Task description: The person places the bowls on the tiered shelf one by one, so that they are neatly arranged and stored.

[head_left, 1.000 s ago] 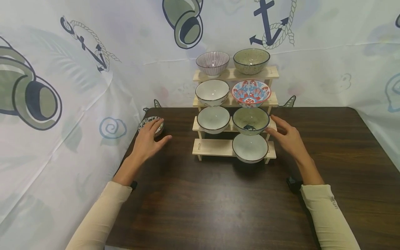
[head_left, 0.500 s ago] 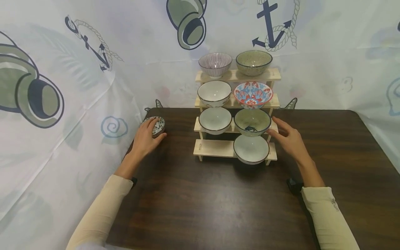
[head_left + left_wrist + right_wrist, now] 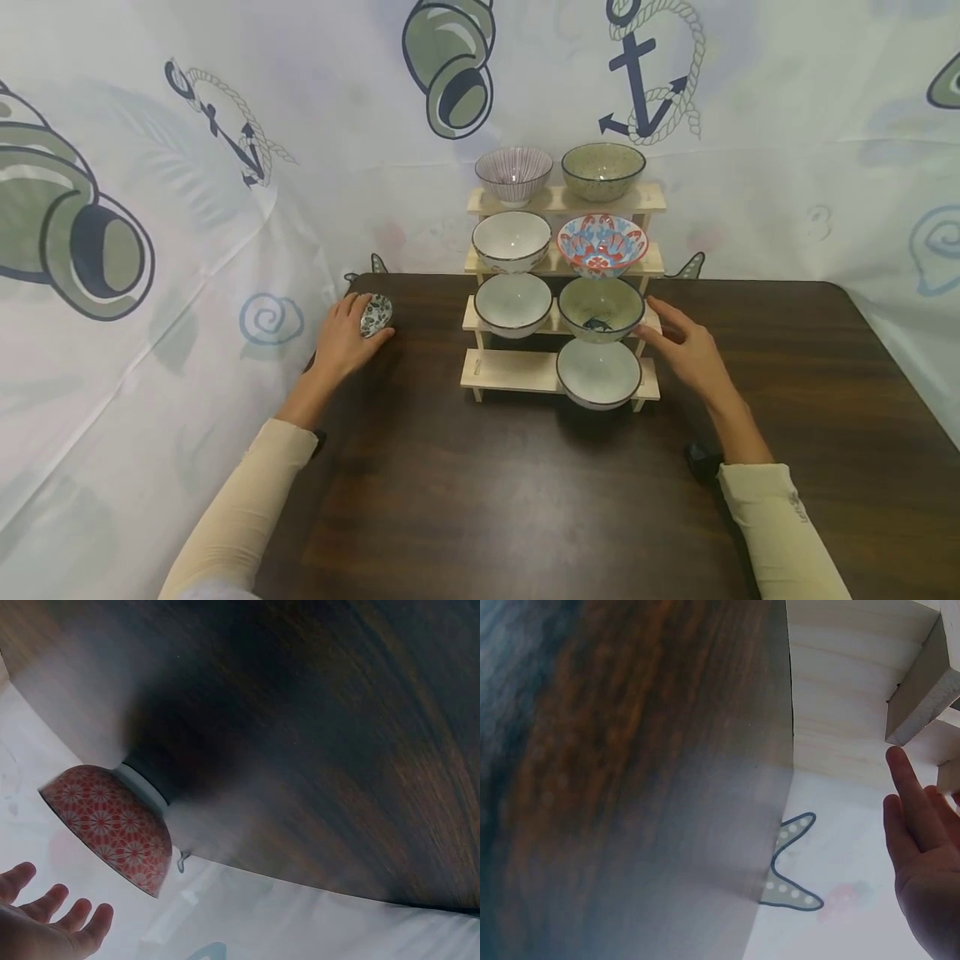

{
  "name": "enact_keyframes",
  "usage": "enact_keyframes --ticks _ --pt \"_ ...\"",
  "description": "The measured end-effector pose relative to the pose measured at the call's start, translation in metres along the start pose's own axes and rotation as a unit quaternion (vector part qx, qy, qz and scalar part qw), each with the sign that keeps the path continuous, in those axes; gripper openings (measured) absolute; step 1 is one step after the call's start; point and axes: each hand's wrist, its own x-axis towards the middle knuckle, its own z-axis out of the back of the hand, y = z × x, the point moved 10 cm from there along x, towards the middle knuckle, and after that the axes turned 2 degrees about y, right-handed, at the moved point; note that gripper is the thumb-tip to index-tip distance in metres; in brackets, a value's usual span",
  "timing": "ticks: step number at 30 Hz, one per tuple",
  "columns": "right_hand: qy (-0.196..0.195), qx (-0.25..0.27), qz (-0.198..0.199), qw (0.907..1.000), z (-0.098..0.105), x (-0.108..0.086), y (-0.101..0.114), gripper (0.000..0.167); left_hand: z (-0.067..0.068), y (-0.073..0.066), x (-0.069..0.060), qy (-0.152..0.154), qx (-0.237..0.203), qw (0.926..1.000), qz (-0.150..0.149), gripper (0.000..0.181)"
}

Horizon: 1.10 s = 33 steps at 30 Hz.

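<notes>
At the far left of the table, my left hand [image 3: 343, 337] reaches around a small bowl [image 3: 377, 317] with a dark floral inside, hiding part of it. The left wrist view shows that bowl [image 3: 109, 825] red-patterned outside, standing on its foot. There the fingers [image 3: 97, 926] are loosely bent and apart from its rim. My right hand [image 3: 690, 350] is beside the right end of the wooden tiered rack [image 3: 517, 371], near a green bowl [image 3: 602, 304] with a dark figure inside. In the right wrist view its fingers [image 3: 915, 799] are extended near a wooden rack leg [image 3: 922, 690].
Higher on the rack stand a striped bowl [image 3: 514, 175], a speckled green bowl [image 3: 603, 171], a white bowl [image 3: 512, 237] and a red-blue bowl [image 3: 602, 242]. Lower are two pale bowls, one pale bowl [image 3: 513, 302] left and another pale bowl [image 3: 598, 375] bottom right. Patterned cloth [image 3: 210, 192] backs the dark table [image 3: 480, 500].
My left hand has shifted left and lower around the floral bowl, uncovering more of its right side. My right hand stays beside the rack. The head view has tilted slightly.
</notes>
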Motion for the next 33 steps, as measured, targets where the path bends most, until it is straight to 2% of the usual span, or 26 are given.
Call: enact_keyframes --ticks 9,22,26,30,33 --pt "-0.001 0.005 -0.008 1.0 0.0 -0.007 -0.005 0.072 -0.013 0.014 0.007 0.026 -0.009 0.9993 0.024 0.082" --pt "-0.014 0.005 -0.008 0.9999 0.01 -0.01 -0.009 0.07 -0.032 0.03 0.028 0.054 -0.017 0.9956 0.075 0.101" --pt "-0.01 0.009 -0.013 0.9998 0.008 -0.007 -0.006 0.071 -0.037 0.04 0.027 0.066 -0.012 0.9931 0.096 0.107" --pt "-0.003 0.021 -0.005 0.9998 -0.001 0.0 0.0 0.07 -0.035 0.052 0.02 0.077 -0.013 0.9909 0.11 0.112" --pt "-0.008 0.028 0.003 0.9996 0.0 0.0 -0.002 0.068 -0.039 0.051 0.022 0.088 -0.028 0.9896 0.11 0.113"
